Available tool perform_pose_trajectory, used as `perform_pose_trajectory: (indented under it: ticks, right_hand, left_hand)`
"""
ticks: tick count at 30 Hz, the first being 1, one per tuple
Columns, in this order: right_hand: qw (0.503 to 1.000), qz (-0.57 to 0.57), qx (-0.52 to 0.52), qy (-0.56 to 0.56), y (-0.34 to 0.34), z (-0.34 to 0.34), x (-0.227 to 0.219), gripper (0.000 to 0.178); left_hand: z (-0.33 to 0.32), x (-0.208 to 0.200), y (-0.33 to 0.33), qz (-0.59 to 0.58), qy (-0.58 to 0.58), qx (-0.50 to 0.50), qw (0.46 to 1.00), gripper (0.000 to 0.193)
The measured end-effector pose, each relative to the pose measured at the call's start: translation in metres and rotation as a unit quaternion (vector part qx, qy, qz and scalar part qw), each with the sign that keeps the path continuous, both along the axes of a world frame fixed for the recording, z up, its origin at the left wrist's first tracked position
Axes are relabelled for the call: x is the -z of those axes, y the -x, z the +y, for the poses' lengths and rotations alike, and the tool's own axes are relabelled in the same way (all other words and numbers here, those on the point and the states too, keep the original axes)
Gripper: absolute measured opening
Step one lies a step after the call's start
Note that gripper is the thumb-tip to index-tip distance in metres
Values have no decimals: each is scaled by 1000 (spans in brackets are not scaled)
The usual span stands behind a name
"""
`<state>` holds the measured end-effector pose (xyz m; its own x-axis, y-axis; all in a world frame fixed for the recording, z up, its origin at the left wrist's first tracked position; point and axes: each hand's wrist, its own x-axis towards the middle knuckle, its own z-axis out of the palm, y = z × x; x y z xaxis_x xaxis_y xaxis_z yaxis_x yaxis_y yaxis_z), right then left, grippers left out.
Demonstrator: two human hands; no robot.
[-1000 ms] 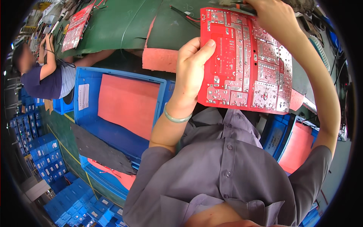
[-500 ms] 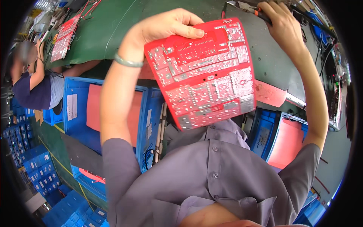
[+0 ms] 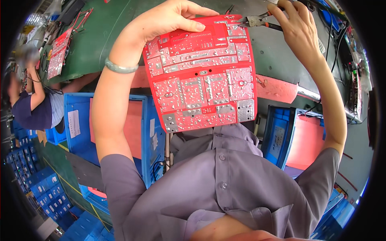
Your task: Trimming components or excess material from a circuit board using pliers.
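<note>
A red circuit board [image 3: 203,90], its soldered underside toward me, is held up in front of my body. My left hand [image 3: 177,18] grips its top edge, thumb on the near face; the fingers behind the board are partly hidden. In my right hand [image 3: 295,26] are cutting pliers [image 3: 254,21] with dark, orange-marked handles. Their metal jaws point left and reach the board's upper right corner; I cannot tell whether they touch a lead there.
Blue bins with pink lining stand at left [image 3: 106,96] and right [image 3: 277,136] below the green bench [image 3: 108,28]. A pink strip [image 3: 277,89] runs along the bench edge. Another person [image 3: 36,100] works at far left near another red board [image 3: 59,54]. Cables [image 3: 339,48] lie at right.
The board has shifted left and turned more squarely toward me. My right hand has brought the pliers from the bench's far side down and left to the board's upper right corner.
</note>
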<state>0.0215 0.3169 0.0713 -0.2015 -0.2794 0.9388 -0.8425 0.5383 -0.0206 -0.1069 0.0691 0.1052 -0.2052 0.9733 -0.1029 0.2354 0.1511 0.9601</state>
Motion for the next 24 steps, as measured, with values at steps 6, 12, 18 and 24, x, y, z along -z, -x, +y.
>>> perform_pose_trajectory:
  ticks: [6, 12, 18, 24]
  right_hand:
    - [998, 38, 49, -5, 8, -7, -4, 19]
    - [752, -252, 480, -376, -38, -35, -63, 20]
    - [732, -238, 472, -430, -35, -35, -71, 19]
    - [744, -219, 467, -425, -31, -35, -73, 9]
  left_hand:
    - [-4, 21, 15, -48, -15, 19, 999, 44]
    - [-4, 19, 12, -63, -13, 24, 998, 45]
    - [2, 25, 24, 83, -268, 216, 935, 42]
    - [4, 26, 23, 104, -275, 206, 933, 43]
